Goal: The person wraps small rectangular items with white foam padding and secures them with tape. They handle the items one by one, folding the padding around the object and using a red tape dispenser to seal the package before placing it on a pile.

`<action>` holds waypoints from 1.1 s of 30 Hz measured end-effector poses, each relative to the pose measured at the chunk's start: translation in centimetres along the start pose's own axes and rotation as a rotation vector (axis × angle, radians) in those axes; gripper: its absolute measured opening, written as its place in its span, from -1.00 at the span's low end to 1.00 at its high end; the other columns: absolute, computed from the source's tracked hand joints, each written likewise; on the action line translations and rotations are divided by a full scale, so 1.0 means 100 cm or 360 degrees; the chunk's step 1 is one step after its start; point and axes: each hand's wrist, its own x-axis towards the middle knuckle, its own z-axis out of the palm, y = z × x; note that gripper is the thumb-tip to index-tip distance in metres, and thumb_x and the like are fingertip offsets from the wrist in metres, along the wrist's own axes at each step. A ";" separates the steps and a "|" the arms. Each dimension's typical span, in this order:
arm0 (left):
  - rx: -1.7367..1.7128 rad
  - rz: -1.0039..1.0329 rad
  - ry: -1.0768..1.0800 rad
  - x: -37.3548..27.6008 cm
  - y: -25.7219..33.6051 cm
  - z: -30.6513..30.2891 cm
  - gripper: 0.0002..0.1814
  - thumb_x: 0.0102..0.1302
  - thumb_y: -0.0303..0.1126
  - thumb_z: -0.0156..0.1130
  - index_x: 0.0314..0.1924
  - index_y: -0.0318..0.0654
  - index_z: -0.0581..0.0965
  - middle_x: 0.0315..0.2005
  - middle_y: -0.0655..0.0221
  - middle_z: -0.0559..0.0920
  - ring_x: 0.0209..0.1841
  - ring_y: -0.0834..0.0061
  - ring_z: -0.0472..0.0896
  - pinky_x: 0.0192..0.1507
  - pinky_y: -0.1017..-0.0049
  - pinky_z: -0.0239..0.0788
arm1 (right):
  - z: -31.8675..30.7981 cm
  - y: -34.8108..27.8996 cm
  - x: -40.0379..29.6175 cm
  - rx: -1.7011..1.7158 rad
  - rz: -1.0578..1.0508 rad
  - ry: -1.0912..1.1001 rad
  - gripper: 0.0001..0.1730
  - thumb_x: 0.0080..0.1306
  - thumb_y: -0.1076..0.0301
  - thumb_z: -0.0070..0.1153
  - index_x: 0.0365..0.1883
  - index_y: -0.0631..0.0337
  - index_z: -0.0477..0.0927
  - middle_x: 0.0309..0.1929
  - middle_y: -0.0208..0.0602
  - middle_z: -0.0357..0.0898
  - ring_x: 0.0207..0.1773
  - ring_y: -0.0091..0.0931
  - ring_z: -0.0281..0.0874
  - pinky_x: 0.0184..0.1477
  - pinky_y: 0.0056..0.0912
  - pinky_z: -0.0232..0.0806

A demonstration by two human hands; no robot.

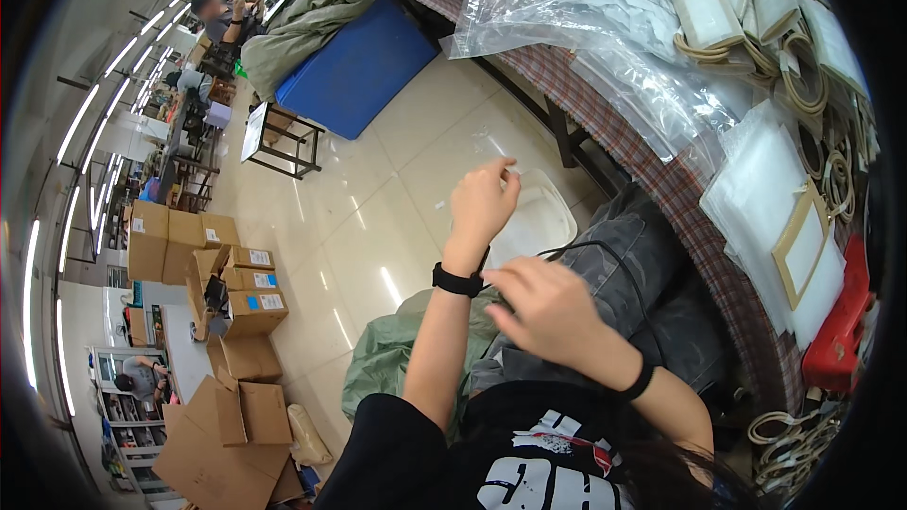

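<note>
My left hand (485, 200) is raised over the floor in front of my lap, fingers loosely bent and holding nothing visible. A black wristband (457, 281) that looks like a watch circles the left wrist. My right hand (545, 304) hovers beside that band, with thumb and fingers apart. Its fingertips come close to the band; whether they touch it I cannot tell. On the right wrist sits a thin black band (641, 379). A black cable (627, 265) arcs past the right hand over grey camouflage trousers (602, 234). Beyond the hands stands a white plastic bin (556, 209).
A plaid-covered table (659, 188) curves along the right, bearing clear plastic bags (631, 99), corded badge holders (708, 10), white sheets (751, 191), a tan frame (801, 244) and a red tool (840, 326). Cardboard boxes (251, 297) stand left, a stool (283, 138) ahead. Two people are farther off.
</note>
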 end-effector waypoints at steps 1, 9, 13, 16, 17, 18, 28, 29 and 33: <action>-0.0010 -0.0043 0.0113 0.004 0.001 -0.003 -0.75 0.36 -0.32 0.26 -0.04 -0.17 0.73 -0.29 0.25 0.80 -0.26 0.12 0.76 -0.19 0.20 0.56 | 0.013 -0.006 0.003 -0.0039 -0.0055 0.0008 -0.66 0.16 0.39 0.35 -0.09 0.26 0.66 -0.21 -0.27 0.62 -0.18 -0.31 0.62 -0.16 -0.32 0.45; -0.0193 -0.0238 0.0272 0.000 0.013 -0.006 -0.73 0.37 -0.32 0.29 0.01 -0.23 0.72 -0.27 0.24 0.81 -0.35 0.34 0.74 -0.25 0.35 0.54 | 0.033 0.000 0.005 -0.0092 0.0043 0.0001 -0.74 0.05 0.43 0.32 -0.28 0.21 0.56 -0.21 -0.27 0.49 -0.15 -0.34 0.52 -0.22 -0.34 0.39; -0.0739 -0.0411 0.0146 -0.001 0.009 -0.009 -0.71 0.44 -0.31 0.27 0.04 -0.32 0.71 -0.27 0.28 0.81 -0.35 0.54 0.71 -0.26 0.50 0.52 | 0.037 0.002 0.000 -0.0002 -0.0106 -0.0076 -0.75 0.04 0.43 0.31 -0.31 0.21 0.54 -0.20 -0.26 0.48 -0.11 -0.31 0.50 -0.18 -0.29 0.39; -0.1269 -0.0314 0.0192 0.000 0.002 -0.013 -0.69 0.49 -0.31 0.23 0.08 -0.36 0.68 -0.24 0.32 0.79 -0.28 0.59 0.68 -0.23 0.54 0.49 | 0.041 0.004 -0.002 0.0060 -0.0218 -0.0087 -0.76 0.05 0.43 0.30 -0.31 0.20 0.54 -0.21 -0.28 0.48 -0.11 -0.31 0.49 -0.16 -0.29 0.39; -0.1351 -0.0441 0.0165 -0.003 0.001 -0.017 -0.69 0.50 -0.30 0.22 0.09 -0.34 0.67 -0.22 0.35 0.79 -0.26 0.59 0.68 -0.22 0.56 0.47 | 0.040 0.003 -0.002 0.0075 -0.0225 -0.0101 -0.77 0.05 0.43 0.30 -0.32 0.19 0.54 -0.20 -0.29 0.48 -0.10 -0.31 0.49 -0.15 -0.29 0.39; -0.1440 -0.0552 0.0121 -0.002 0.012 -0.027 -0.68 0.50 -0.30 0.22 0.11 -0.32 0.66 -0.21 0.37 0.78 -0.25 0.60 0.67 -0.21 0.58 0.44 | 0.037 0.005 0.000 0.0071 -0.0224 -0.0100 -0.77 0.05 0.43 0.30 -0.32 0.19 0.54 -0.20 -0.31 0.47 -0.10 -0.31 0.50 -0.15 -0.30 0.38; -0.1297 -0.0353 0.0197 -0.027 0.008 -0.052 -0.78 0.53 -0.32 0.22 -0.05 -0.34 0.65 -0.20 0.35 0.73 -0.16 0.56 0.64 -0.08 0.54 0.41 | 0.038 0.094 0.044 0.0199 0.0774 0.0108 -0.91 0.32 0.42 0.06 -0.25 0.19 0.57 -0.34 -0.03 0.69 -0.26 0.00 0.67 -0.21 0.06 0.47; -0.1287 -0.0222 0.0132 -0.034 0.023 -0.049 -0.86 0.47 -0.40 0.27 -0.15 -0.34 0.65 -0.22 0.36 0.74 -0.14 0.54 0.65 -0.05 0.53 0.43 | 0.037 0.106 0.058 0.0151 0.0833 0.0219 -0.90 0.34 0.42 0.05 -0.23 0.20 0.58 -0.34 -0.02 0.70 -0.26 0.00 0.68 -0.20 0.05 0.48; -0.0631 0.0634 -0.0176 -0.060 0.071 -0.048 -0.74 0.15 -0.51 0.45 -0.12 -0.27 0.71 -0.11 0.29 0.74 0.02 0.26 0.65 0.02 0.39 0.46 | 0.050 0.122 0.080 -0.0134 0.0808 -0.0131 -0.85 0.28 0.39 0.13 -0.20 0.19 0.63 -0.33 -0.06 0.75 -0.21 -0.09 0.75 -0.17 0.04 0.54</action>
